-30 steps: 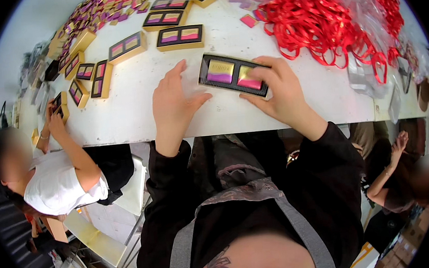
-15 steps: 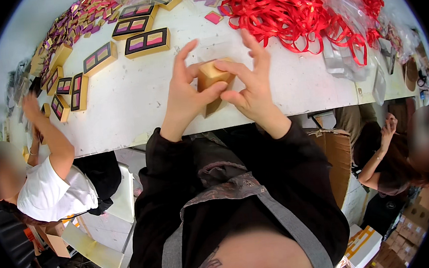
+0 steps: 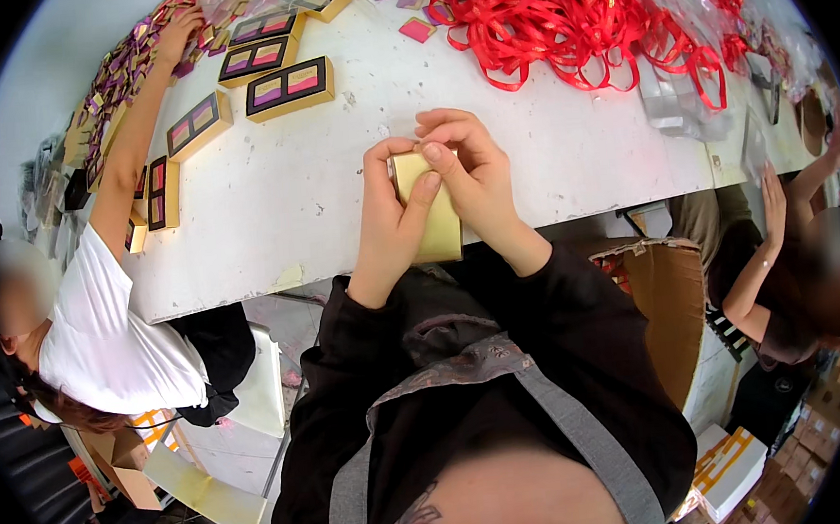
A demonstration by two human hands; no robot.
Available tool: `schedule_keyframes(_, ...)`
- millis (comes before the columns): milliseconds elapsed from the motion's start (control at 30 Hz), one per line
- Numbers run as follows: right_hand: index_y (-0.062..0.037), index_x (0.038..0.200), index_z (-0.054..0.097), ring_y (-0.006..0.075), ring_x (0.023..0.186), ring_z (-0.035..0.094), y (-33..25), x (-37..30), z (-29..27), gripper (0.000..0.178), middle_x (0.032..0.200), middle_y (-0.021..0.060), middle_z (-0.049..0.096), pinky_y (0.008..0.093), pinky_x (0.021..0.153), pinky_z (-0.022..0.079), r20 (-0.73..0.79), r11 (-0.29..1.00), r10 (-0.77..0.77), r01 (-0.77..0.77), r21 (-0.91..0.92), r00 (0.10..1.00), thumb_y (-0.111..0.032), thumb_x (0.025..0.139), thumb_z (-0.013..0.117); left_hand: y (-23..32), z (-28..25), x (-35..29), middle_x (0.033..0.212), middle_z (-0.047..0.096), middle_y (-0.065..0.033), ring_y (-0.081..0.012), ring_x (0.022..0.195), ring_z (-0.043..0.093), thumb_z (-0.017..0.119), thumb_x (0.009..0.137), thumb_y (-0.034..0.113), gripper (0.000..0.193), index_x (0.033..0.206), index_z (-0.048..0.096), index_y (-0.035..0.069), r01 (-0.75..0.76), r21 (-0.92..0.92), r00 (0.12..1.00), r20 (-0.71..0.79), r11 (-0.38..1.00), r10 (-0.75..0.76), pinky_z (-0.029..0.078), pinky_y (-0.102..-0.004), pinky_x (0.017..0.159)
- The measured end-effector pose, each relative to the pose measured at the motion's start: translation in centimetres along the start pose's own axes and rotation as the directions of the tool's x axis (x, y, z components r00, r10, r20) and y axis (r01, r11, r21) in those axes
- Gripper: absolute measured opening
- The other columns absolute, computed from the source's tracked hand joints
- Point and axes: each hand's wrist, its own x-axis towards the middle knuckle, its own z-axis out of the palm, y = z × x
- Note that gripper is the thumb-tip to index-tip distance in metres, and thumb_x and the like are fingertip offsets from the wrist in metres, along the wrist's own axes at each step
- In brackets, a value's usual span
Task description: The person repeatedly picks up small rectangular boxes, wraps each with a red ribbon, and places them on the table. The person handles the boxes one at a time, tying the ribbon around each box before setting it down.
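A gold box is held over the table's front edge, its plain face turned up. My left hand grips its left side, thumb lying on the face. My right hand closes round the far right corner, with its fingertips meeting those of the left at the far end. The fingers hide that far end. To the left stand several gold boxes with black inner frames, among them one box showing a purple and a pink piece in its two windows.
Tangled red ribbons cover the back right of the white table, beside clear plastic bags. Small purple and gold pieces are heaped at the back left. A co-worker's arm reaches there; another person sits at right. An open cardboard carton stands below the table.
The box has come nearer to me and now lies with its long face up. My spread fingers have closed in round it. The left co-worker's arm has stretched out to the heap.
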Motion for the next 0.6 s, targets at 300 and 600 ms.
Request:
schedule_keyframes(300, 0.0006, 0.105, 0.063, 0.0107, 0.085, 0.058, -5.1, 2.2, -2.1, 0.026, 0.096, 0.0049, 0.064, 0.0234, 0.076, 0.046, 0.187, 0.876, 0.457, -0.477, 0.077, 0.870, -0.010, 0.082, 0.068, 0.6, -0.4, -0.6, 0.122, 0.043, -0.0139, -0.0188, 0.082, 0.056, 0.065, 0.085, 0.015, 0.060, 0.127, 0.024, 0.001, -0.127, 0.216, 0.992, 0.028, 0.968, 0.124, 0.048, -0.0290, 0.070)
schedule_keyframes(600, -0.0001, 0.111, 0.063, 0.0195, 0.108, 0.056, -7.3, 0.9, -2.9, 0.030, 0.118, 0.0127, 0.058, 0.0293, 0.089, 0.046, 0.329, 0.947, 0.311, -0.260, -0.188, 0.892, 0.002, 0.082, 0.062, 1.1, -1.1, -1.1, 0.128, 0.038, -0.0163, -0.0234, 0.108, 0.049, 0.060, 0.089, 0.014, 0.049, 0.127, 0.031, 0.005, -0.124, 0.174, 0.986, 0.130, 0.977, 0.102, 0.045, -0.0336, 0.089)
